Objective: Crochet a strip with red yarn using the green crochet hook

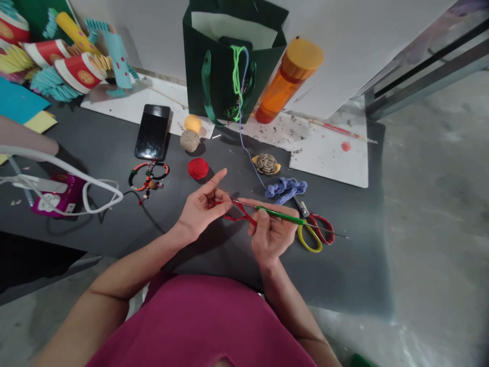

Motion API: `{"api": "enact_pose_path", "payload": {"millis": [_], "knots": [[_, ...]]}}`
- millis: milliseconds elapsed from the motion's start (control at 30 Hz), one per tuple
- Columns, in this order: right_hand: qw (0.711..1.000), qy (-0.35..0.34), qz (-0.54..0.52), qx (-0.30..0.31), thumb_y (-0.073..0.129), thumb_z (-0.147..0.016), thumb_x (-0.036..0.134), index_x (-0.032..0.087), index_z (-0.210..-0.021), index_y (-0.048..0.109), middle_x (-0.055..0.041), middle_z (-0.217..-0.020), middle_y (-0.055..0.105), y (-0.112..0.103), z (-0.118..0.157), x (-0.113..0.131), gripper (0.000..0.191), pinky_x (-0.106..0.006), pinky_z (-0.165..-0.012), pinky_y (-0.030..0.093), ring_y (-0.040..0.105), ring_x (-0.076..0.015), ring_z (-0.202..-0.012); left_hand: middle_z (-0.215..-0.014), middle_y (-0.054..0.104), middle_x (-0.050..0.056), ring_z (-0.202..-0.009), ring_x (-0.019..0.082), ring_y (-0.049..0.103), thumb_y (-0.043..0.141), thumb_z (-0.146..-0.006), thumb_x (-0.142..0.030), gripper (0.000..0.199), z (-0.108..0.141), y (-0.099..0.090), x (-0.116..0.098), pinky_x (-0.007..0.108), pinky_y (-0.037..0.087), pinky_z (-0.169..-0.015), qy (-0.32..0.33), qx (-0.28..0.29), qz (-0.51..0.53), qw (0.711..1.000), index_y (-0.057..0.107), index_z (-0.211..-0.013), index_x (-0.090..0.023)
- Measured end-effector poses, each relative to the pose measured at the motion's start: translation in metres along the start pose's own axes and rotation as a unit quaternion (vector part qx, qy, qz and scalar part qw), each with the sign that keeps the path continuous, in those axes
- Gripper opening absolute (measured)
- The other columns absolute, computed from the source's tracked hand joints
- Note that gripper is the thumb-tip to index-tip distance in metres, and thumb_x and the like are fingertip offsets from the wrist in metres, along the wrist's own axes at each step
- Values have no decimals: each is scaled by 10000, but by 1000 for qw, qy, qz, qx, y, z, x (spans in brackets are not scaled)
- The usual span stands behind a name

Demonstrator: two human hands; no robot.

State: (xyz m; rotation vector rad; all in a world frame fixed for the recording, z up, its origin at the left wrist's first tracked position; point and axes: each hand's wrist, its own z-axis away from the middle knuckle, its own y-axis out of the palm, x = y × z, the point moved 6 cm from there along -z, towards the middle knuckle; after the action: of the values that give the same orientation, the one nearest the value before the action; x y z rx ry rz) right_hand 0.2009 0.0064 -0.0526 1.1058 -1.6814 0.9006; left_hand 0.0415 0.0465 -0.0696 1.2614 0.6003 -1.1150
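My right hand [272,234] is closed around a crochet hook [280,214] with a green handle; its metal tip points left toward my other hand. Red yarn [240,218] runs in a loop between both hands. My left hand [204,206] pinches the red yarn between thumb and fingers, with the index finger stretched out. A red yarn ball [197,168] lies just beyond the left hand. Scissors [315,234] with one yellow and one red handle loop rest right of my right hand. Behind them sits a blue-purple crocheted piece [286,190], its strand leading up to the bag.
A dark green paper bag [217,76] stands at the back beside an orange bottle [286,81]. Nearer are a crocheted flower [266,164], a grey yarn ball [190,141], a yellow ball [193,123], a phone [153,131] and beaded bracelets [148,178]. White cables [110,191] lie left.
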Motion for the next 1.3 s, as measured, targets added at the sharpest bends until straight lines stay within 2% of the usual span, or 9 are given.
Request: {"api": "enact_pose_path", "payload": {"millis": [233, 633, 767, 900, 1033, 1167, 1300], "knots": [[999, 13, -50, 8, 571, -1040, 308, 280, -1011, 533, -16, -933, 823, 3, -2, 4, 55, -238, -338, 322, 459, -57, -347, -767, 645, -42, -728, 83, 544, 885, -709, -224, 745, -1, -1, 2, 221, 450, -684, -13, -4, 2, 1000, 653, -1416, -254], [999, 30, -21, 27, 602, -1018, 320, 267, -1025, 632, -14, -849, 794, 2, -4, 2, 61, -231, -330, 353, 460, -64, -362, -785, 663, -25, -744, 100, 558, 855, -731, -204, 683, 0, -2, 0, 236, 462, -692, -13, -8, -4, 1000, 677, -1389, -246], [998, 41, -16, 39, 653, -978, 345, 273, -1069, 651, -24, -866, 783, -2, -1, -8, 115, -262, -384, 458, 496, -86, -399, -776, 660, -28, -745, 98, 560, 868, -722, -210, 680, -1, -1, -1, 230, 465, -696, -8, -6, -2, 1000, 683, -1376, -236], [998, 24, -9, 49, 653, -965, 341, 278, -1077, 645, -43, -929, 799, 0, 0, -9, 129, -309, -471, 561, 542, -102, -433, -775, 658, -28, -738, 101, 553, 870, -725, -220, 662, -2, -2, 0, 233, 462, -680, -2, -4, -9, 1000, 693, -1362, -248], [999, -33, -19, 24, 596, -1003, 247, 280, -1047, 617, -18, -966, 820, 2, -1, 4, 59, -251, -403, 474, 469, -57, -374, -770, 652, -29, -736, 102, 551, 871, -721, -214, 657, -1, -3, 1, 234, 457, -672, -5, -6, -8, 1000, 701, -1354, -248], [998, -38, -32, 26, 578, -1013, 173, 279, -1074, 642, -8, -951, 826, 5, -2, 8, 138, -220, -349, 379, 477, -42, -368, -764, 651, -29, -734, 95, 550, 880, -709, -205, 654, -1, -2, 0, 228, 456, -682, -11, -8, -2, 1000, 714, -1340, -238], [997, -65, -35, 29, 576, -1006, 133, 281, -1106, 656, 3, -953, 828, 4, -3, 9, 196, -204, -326, 370, 477, -39, -358, -770, 652, -33, -735, 82, 554, 901, -702, -233, 684, -1, 0, 0, 219, 456, -697, -21, -2, 9, 1000, 704, -1356, -246]]}}
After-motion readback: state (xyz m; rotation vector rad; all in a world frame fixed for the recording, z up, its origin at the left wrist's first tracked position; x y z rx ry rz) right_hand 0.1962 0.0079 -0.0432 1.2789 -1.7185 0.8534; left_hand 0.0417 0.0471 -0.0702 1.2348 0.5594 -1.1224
